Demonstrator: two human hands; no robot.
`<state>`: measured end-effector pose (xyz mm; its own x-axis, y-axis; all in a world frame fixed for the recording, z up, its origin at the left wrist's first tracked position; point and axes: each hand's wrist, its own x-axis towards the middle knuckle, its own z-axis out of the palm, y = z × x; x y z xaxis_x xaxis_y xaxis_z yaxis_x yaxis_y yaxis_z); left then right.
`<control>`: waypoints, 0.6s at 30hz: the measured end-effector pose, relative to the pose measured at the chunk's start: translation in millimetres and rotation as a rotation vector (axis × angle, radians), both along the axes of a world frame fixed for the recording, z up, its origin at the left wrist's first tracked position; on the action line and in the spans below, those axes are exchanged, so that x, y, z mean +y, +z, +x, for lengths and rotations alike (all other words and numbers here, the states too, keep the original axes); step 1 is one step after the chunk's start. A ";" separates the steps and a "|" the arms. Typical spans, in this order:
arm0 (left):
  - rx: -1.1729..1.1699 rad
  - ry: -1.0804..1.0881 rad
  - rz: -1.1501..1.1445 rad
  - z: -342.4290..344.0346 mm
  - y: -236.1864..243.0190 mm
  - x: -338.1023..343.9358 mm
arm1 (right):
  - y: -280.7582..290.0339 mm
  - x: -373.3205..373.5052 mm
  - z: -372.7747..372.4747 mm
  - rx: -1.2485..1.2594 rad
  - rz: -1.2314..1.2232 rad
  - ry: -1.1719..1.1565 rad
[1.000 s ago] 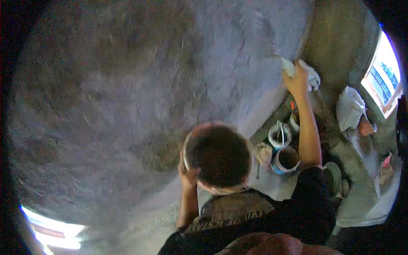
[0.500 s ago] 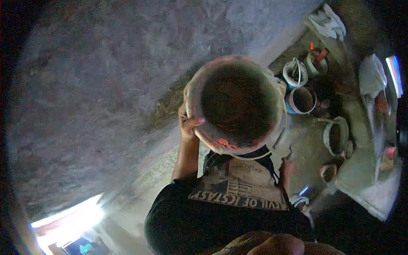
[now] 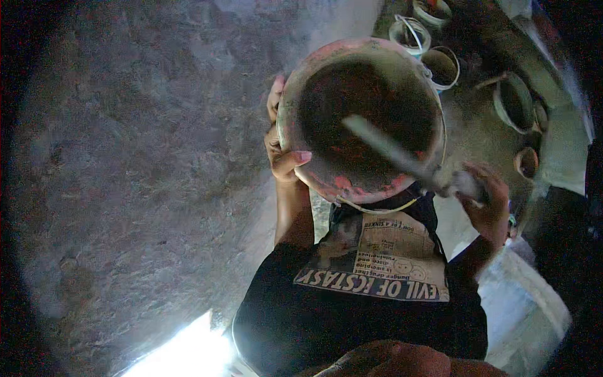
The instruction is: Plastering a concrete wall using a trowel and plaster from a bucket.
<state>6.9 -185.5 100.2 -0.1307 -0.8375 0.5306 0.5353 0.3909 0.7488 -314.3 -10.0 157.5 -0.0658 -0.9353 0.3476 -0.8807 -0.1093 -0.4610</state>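
A large round bucket (image 3: 352,47), tipped with its mouth toward me, fills the upper middle of the view. Its inside is dark, and red stains mark the near rim. A wire handle (image 3: 383,212) hangs at its near side. My left hand (image 3: 284,144) grips the bucket's left edge, thumb over the rim and fingers behind the outer wall. In my right hand (image 3: 487,201), at the lower right of the rim, is a long flat-bladed tool (image 3: 392,148). Its blade, blurred by motion, reaches across the bucket's mouth; I cannot tell if it touches the inside.
A rough grey wall (image 3: 151,151) spans the left. At upper right stand a pail (image 3: 457,70) and a white-handled pail (image 3: 392,36), with another container behind. Farther right are a wide tub (image 3: 500,110) and a small pot (image 3: 517,164). Bright light (image 3: 188,349) enters lower left.
My right hand has come up on the right with the bladed tool, its blade now over the bucket's mouth. The bucket sits higher in view, still in my left hand. The surroundings have shifted.
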 end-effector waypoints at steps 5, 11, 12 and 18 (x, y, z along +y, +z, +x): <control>-0.048 0.000 -0.107 -27.8 19.2 8.8 | -13.2 -32.0 35.3 -0.127 0.395 0.161; -0.149 0.016 -0.072 -72.9 13.2 47.1 | -31.0 -11.0 13.8 0.018 0.452 -0.008; -0.197 -0.005 -0.085 -68.8 27.0 52.1 | -30.5 -13.9 19.2 0.001 0.421 0.026; -0.035 -0.109 0.108 -86.0 13.8 64.2 | -54.4 0.1 14.9 0.016 0.314 0.089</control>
<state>-79.2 -121.3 114.0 -0.2411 -0.8692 0.4316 0.5427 0.2480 0.8025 -299.4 -9.9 103.1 0.0240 -0.9989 0.0415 -0.8817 -0.0407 -0.4701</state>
